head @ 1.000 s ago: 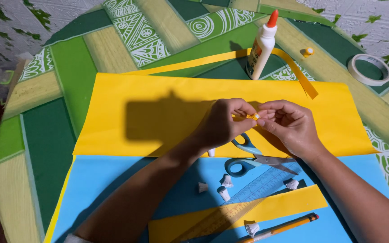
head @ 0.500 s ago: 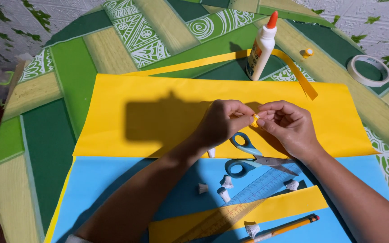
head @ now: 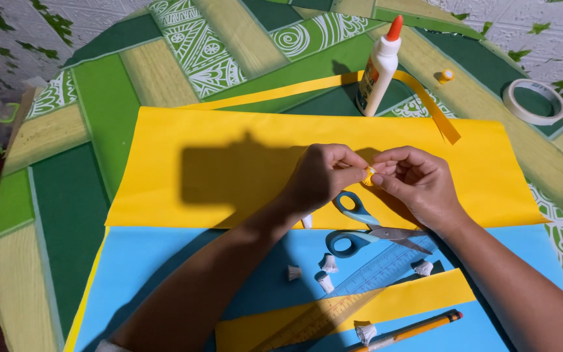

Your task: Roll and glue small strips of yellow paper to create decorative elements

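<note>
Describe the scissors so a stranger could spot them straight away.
Start at the big yellow paper sheet across the round green table; both hands pinch a small yellow roll above its lower edge. Just under the hands lie the scissors, spanning yellow and blue paper, the only thing there with blue loop handles and metal blades.

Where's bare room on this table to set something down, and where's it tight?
Free: the left half of the yellow sheet, left of the left hand; the blue sheet at lower left. Crowded: under both hands, where scissors, ruler, pencil and small white paper pieces lie. Glue bottle and tape roll take the far right.
</note>
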